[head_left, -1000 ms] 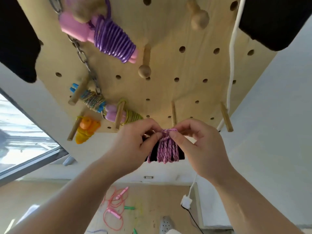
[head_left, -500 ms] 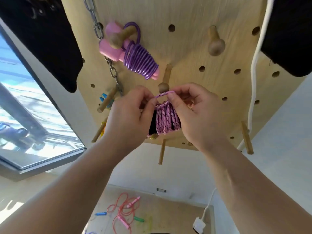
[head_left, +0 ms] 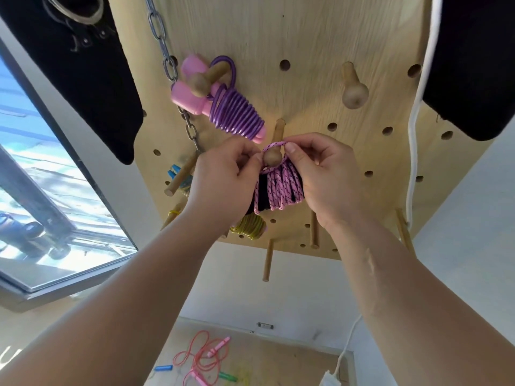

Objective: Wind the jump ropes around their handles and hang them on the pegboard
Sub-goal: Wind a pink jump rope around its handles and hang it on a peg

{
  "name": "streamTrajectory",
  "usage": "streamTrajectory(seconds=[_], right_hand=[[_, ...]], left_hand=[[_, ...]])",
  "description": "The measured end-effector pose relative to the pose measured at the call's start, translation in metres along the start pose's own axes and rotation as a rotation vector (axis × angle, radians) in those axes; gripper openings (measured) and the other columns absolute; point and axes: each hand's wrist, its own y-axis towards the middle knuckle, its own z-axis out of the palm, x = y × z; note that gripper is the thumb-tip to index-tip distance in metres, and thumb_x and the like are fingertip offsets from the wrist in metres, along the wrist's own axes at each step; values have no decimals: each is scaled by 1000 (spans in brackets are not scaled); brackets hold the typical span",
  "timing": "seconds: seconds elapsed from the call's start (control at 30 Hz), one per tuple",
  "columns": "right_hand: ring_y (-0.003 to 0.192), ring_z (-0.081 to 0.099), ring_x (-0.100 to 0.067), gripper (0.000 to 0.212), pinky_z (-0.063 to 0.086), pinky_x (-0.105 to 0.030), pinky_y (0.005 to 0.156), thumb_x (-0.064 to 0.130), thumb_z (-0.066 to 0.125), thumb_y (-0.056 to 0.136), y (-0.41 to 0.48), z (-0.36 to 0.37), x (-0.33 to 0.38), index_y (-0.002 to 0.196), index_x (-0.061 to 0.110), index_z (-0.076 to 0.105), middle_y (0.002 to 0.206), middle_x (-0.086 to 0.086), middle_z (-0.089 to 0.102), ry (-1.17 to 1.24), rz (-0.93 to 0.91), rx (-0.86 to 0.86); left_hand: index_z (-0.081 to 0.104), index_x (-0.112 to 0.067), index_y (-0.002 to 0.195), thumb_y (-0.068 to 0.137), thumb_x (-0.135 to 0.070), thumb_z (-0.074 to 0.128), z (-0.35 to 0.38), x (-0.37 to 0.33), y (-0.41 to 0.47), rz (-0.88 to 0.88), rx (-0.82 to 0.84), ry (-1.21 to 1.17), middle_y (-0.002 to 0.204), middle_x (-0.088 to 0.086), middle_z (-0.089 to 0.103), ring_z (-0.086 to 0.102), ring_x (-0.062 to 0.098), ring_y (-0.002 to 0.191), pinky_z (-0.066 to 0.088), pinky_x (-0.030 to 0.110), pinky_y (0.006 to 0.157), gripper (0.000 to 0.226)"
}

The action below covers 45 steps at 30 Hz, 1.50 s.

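Plywood pegboard (head_left: 306,37) fills most of the view, mounted on a white wall with a window (head_left: 41,204) off to the left. Both hands are up at a knobbed peg (head_left: 271,158) near the middle of the board. The pink rope (head_left: 284,188), wound into a fat bundle around what looks like black handles (mostly covered, hard to tell), hangs just under that peg. Its loop (head_left: 274,144) arcs around the top of the knob. The right hand (head_left: 326,176) pinches the loop between thumb and forefinger, and the left hand (head_left: 223,185) pinches the rope on the knob's other side, fingers curled. Up-left, a purple rope (head_left: 237,112) already hangs on another peg beside a chain (head_left: 161,37). A yellow rope (head_left: 249,225) sits lower down, just beside the left wrist. On the floor, a red rope (head_left: 200,358) lies loose.
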Motion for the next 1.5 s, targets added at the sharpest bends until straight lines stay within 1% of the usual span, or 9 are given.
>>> streamTrajectory(seconds=[0.23,0.5,0.7,0.8,0.9,0.97,1.1,1.23,1.5], right_hand=[[71,69,-5,3,57,-26,69,15,78,87,31,5,-1,87,14,75,77,6,73,-86,-17,-137],[65,64,-5,15,56,-32,61,34,77,86,37,15,-9,78,24,70,68,14,66,-343,-122,-320],[70,61,-10,17,51,-31,62,33,73,89,29,16,-18,80,20,68,72,12,63,-466,-285,-330],[79,55,-12,16,41,-21,70,29,74,88,18,10,-26,80,16,68,76,13,60,-488,-356,-306],[87,48,-4,17,35,-12,80,28,72,90,3,2,-29,82,13,70,84,12,60,-441,-369,-322],[94,53,-12,18,40,-14,82,28,69,93,-10,-1,-30,88,11,71,94,4,65,-408,-345,-303],[105,60,-28,19,55,-41,85,19,69,93,-42,2,-32,106,5,70,117,-8,59,-326,-348,-239],[111,57,-32,24,51,-51,91,16,70,92,-79,12,-36,112,5,67,128,-16,53,-420,-353,-293],[115,53,-25,21,48,-55,92,24,68,91,-202,109,-40,108,11,67,123,-8,55,-512,-130,-222]], left_hand=[[76,-27,85,90,-25,72,27,4,12,-203,-102,-169,76,-10,73,68,4,73,60,38,73,6],[71,-31,61,80,-35,80,46,-1,17,-380,-256,-280,64,-13,70,66,8,60,60,40,66,21],[70,-37,68,81,-42,79,46,5,14,-347,-273,-207,66,-16,70,66,1,65,59,36,69,17],[68,-41,79,86,-40,75,41,6,3,-285,-222,-64,72,-31,58,58,-14,72,48,19,73,10],[72,-33,90,90,-36,72,35,16,-11,-207,-221,29,85,-28,61,62,1,87,53,34,89,3],[69,-35,89,88,-37,71,29,25,-24,-182,-211,14,92,-21,68,69,15,88,57,48,85,2],[67,-32,86,85,-24,75,4,43,-50,-106,-206,38,86,-21,66,65,8,89,56,43,83,10],[65,-35,87,83,-24,75,-35,76,-78,-126,-206,19,87,-18,63,64,8,86,55,41,79,15],[63,-33,102,88,-38,74,-149,169,-175,-305,35,89,106,-10,65,63,4,88,54,30,77,18]])
